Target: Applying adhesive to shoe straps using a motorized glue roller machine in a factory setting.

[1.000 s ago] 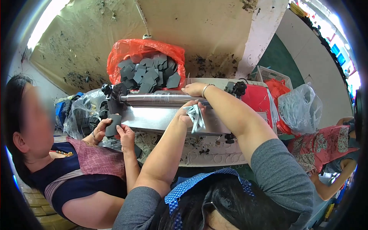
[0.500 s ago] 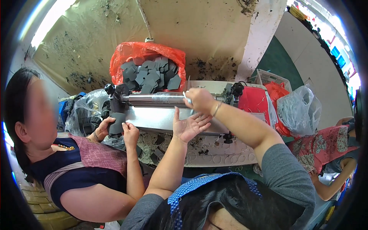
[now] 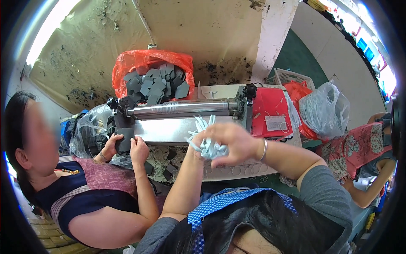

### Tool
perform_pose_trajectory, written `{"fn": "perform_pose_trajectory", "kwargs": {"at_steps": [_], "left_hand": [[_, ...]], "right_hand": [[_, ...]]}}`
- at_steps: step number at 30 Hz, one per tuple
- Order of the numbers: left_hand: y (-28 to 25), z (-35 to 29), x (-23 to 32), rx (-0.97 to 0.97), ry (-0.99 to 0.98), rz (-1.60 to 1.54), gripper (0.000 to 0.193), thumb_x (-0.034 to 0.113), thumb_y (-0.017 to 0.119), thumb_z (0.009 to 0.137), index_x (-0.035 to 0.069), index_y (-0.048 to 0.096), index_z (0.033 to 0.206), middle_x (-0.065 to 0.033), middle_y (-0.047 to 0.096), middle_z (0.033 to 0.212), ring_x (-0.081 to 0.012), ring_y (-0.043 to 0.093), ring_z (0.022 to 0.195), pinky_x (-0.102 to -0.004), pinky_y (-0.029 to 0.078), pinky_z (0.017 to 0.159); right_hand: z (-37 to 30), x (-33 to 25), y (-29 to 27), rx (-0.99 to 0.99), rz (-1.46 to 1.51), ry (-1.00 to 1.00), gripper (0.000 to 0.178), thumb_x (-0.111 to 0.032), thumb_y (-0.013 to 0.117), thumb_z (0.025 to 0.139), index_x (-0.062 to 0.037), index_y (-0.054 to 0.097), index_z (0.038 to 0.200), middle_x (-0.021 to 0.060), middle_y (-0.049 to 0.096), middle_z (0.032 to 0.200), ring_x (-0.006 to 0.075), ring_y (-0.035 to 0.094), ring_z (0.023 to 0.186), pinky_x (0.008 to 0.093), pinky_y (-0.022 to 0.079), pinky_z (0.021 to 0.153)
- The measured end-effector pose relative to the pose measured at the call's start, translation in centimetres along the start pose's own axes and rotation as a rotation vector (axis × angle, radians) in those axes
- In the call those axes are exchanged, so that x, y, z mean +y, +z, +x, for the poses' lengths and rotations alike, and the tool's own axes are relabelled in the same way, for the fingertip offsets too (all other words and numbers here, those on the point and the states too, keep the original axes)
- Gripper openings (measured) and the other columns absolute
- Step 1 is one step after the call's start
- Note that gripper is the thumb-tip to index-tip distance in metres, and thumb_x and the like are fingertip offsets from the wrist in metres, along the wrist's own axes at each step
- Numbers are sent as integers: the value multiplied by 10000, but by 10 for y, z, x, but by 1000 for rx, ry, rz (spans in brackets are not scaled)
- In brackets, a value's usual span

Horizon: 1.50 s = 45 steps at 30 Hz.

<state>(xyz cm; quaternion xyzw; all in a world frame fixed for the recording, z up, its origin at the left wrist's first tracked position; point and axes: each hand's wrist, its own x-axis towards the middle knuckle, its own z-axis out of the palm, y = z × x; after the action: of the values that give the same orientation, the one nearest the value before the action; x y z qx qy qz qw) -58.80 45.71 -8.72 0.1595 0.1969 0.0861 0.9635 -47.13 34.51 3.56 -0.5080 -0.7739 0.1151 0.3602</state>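
A bunch of pale blue-grey loops or strips lies against my left hand, in front of the roller machine. My left hand is behind the bunch, palm side up, and its fingers are hidden. My right hand reaches across from the right, its fingers and thumb curved round the bunch; it is slightly blurred. Some strip ends stick up above both hands. Beyond them is the machine's shiny metal roller over a flat metal plate.
A co-worker on the left holds dark grey pieces at the machine's left end. Behind it, a red bag holds many similar pieces. To the right are a red sheet, a clear bag and a white crate. Pale rings lie along the table's front.
My right hand has come down and toward me, from near the roller onto my left hand. The pale bunch now shows between them; my left palm was bare and open before. The view has shifted slightly.
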Motion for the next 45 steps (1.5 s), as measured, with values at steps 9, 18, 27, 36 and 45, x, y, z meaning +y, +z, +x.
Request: {"fn": "perform_pose_trajectory", "kwargs": {"at_steps": [9, 18, 27, 36, 45], "left_hand": [[-19, 81, 70, 252, -257, -110, 189, 182, 501, 871, 21, 540, 963, -138, 630, 855, -297, 617, 668, -441, 541, 617], [13, 32, 52, 77, -218, -222, 582, 457, 494, 850, 53, 405, 1258, -192, 467, 1232, -382, 462, 1147, -627, 247, 979], [3, 8, 30, -22, -266, -288, 661, 467, 512, 845, -104, 424, 1166, -258, 484, 1193, -380, 493, 1113, -587, 339, 947], [-17, 27, 3, -159, 351, 222, 799, 638, 442, 786, 3, 357, 1264, -290, 390, 1258, -430, 403, 1163, -587, 296, 972], [152, 34, -123, -425, -408, -213, 610, 536, 430, 848, 67, 448, 1239, -193, 462, 1252, -343, 433, 1166, -498, 366, 946]], "right_hand": [[89, 177, 42, -308, -109, 799, 475, -445, 358, 904, -81, 588, 1102, 157, 572, 1144, 307, 538, 1059, 374, 407, 895], [111, 204, 58, -574, -89, 675, 469, -373, 369, 897, -18, 594, 1106, 169, 577, 1151, 288, 539, 1084, 377, 380, 925], [103, 192, 59, -408, -55, 790, 531, -470, 397, 861, -38, 619, 1076, 175, 587, 1128, 292, 543, 1072, 390, 377, 934], [27, 48, 54, 395, -42, 322, 263, -263, 664, 650, -67, 626, 821, 157, 591, 810, 321, 576, 805, 400, 467, 713], [-173, -28, -33, 513, -514, 141, 319, -167, 668, 664, -109, 578, 964, 156, 495, 1019, 340, 493, 954, 436, 405, 811]]}}
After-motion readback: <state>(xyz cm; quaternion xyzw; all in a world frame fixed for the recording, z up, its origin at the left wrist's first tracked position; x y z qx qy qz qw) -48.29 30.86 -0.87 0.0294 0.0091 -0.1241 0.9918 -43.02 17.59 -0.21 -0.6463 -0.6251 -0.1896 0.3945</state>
